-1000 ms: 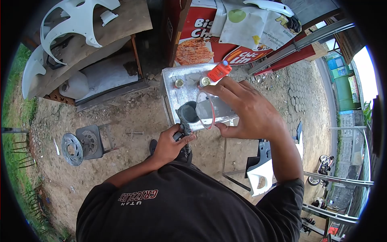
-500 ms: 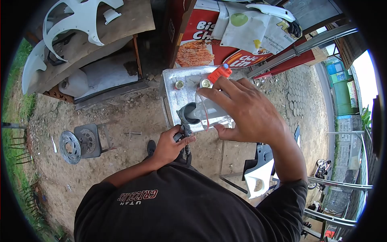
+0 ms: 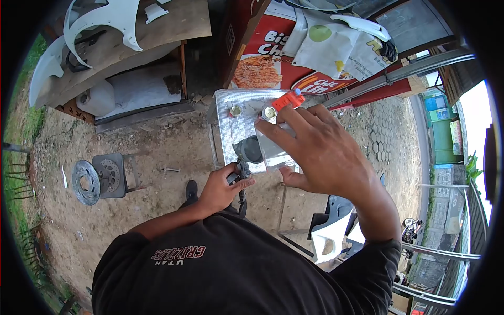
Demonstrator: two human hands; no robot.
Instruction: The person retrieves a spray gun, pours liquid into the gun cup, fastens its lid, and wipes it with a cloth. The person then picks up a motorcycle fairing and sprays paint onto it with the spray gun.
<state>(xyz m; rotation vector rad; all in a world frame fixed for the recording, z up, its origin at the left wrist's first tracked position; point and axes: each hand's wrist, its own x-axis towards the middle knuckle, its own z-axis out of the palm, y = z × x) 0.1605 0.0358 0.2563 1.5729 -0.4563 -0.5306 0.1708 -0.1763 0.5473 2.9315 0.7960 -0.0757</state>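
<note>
My left hand (image 3: 223,190) is closed round the handle of what looks like a spray gun (image 3: 243,169), below its round dark grey cup (image 3: 250,149). The cup's open mouth faces up, and grey shows inside. A clear plastic container (image 3: 275,153) is gripped from above by my right hand (image 3: 328,149), thumb on the near side and fingers on the far side. It is right beside the cup; whether they touch I cannot tell. Behind, on a silver foil-covered table (image 3: 224,123), stand a small tin (image 3: 235,111), a second open-looking tin (image 3: 269,113) and a red bottle (image 3: 289,98) with a blue cap.
Brake discs (image 3: 86,182) rest by a small stool (image 3: 114,176) at the left. White fairing panels (image 3: 100,31) lie on a wooden bench (image 3: 176,23). Another white panel (image 3: 328,239) is at lower right. A red food-stall banner (image 3: 262,44) stands behind the table.
The clear container has turned in my right hand, its rim no longer hanging over the cup. Grey now shows more fully in the cup's mouth. My left hand keeps its grip, and the view has shifted slightly.
</note>
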